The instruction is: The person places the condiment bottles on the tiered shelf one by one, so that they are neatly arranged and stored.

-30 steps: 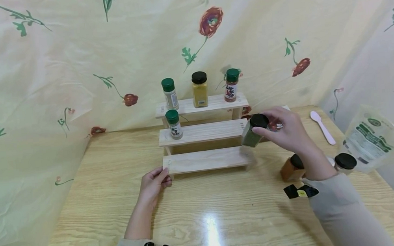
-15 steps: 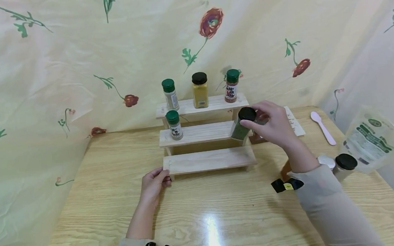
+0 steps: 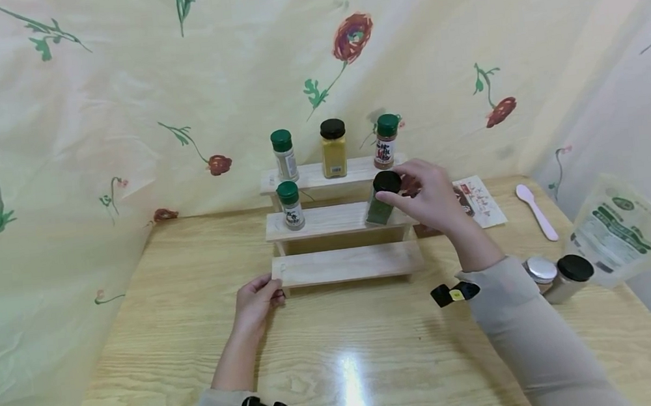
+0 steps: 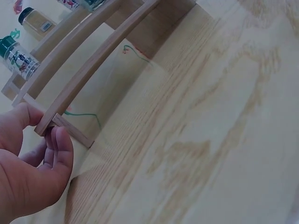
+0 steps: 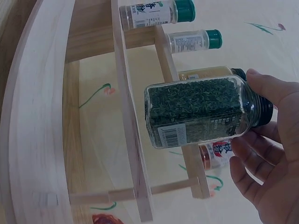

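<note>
A three-step wooden rack (image 3: pixel 346 264) stands on the table. My right hand (image 3: pixel 431 196) grips a square glass jar of dried green herbs (image 3: pixel 380 209) by its black lid, at the right part of the middle step. In the right wrist view the herb jar (image 5: pixel 196 112) shows a barcode label. My left hand (image 3: pixel 257 301) pinches the left end of the lowest step; the left wrist view shows the thumb above and fingers below the board (image 4: pixel 84 79). A green-capped spice bottle (image 3: pixel 291 207) stands at the left of the middle step.
On the top step stand a green-capped bottle (image 3: pixel 284 158), a yellow jar (image 3: pixel 334 150) and a red-labelled bottle (image 3: pixel 386 143). To the right are a packet (image 3: pixel 481 201), a spoon (image 3: pixel 536 212), a silver-lidded jar (image 3: pixel 540 270), a black-lidded jar (image 3: pixel 570 276) and a pouch (image 3: pixel 619 230).
My right hand has carried the herb jar leftward, from beyond the rack's right end to the middle step. My left hand has kept its hold on the lowest step.
</note>
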{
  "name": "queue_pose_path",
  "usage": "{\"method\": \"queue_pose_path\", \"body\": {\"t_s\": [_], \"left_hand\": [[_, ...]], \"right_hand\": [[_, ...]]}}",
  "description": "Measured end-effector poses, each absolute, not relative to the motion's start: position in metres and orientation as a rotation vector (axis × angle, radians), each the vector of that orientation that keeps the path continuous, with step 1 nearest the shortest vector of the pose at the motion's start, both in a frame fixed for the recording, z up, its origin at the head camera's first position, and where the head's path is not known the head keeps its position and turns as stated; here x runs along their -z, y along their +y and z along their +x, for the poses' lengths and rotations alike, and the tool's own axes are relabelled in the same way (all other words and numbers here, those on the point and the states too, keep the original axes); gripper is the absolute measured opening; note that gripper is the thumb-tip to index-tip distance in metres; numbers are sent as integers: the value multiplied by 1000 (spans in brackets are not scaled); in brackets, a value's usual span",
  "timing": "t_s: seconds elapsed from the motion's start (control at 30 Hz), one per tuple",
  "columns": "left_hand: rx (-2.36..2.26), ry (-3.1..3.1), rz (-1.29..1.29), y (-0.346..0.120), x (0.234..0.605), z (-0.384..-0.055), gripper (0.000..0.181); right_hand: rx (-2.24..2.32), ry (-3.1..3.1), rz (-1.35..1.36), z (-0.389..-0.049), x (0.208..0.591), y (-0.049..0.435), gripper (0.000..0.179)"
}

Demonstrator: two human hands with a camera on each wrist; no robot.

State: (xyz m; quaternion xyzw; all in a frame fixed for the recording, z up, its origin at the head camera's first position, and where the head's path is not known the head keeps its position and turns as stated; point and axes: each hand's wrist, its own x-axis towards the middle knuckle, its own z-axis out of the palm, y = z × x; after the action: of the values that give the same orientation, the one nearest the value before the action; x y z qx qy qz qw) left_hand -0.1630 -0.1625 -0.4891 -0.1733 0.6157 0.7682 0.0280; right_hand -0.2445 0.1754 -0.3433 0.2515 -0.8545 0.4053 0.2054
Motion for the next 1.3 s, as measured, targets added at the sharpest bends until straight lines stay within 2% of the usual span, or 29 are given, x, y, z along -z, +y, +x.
{"method": "queue_pose_path", "body": {"t_s": [0.27, 0.47, 1.3], "left_hand": [[-2392, 1935, -548, -157, 492, -164, 32], [-2363, 1964, -563, -157, 490, -164, 36], [-2359, 1922, -533, -160, 486, -160, 36]], "right_hand": [[-1107, -2413, 729, -251, 342, 161, 44], [-1094, -2455, 733, -253, 340, 150, 46], [-1142, -2537, 832, -278, 348, 119, 43]]}}
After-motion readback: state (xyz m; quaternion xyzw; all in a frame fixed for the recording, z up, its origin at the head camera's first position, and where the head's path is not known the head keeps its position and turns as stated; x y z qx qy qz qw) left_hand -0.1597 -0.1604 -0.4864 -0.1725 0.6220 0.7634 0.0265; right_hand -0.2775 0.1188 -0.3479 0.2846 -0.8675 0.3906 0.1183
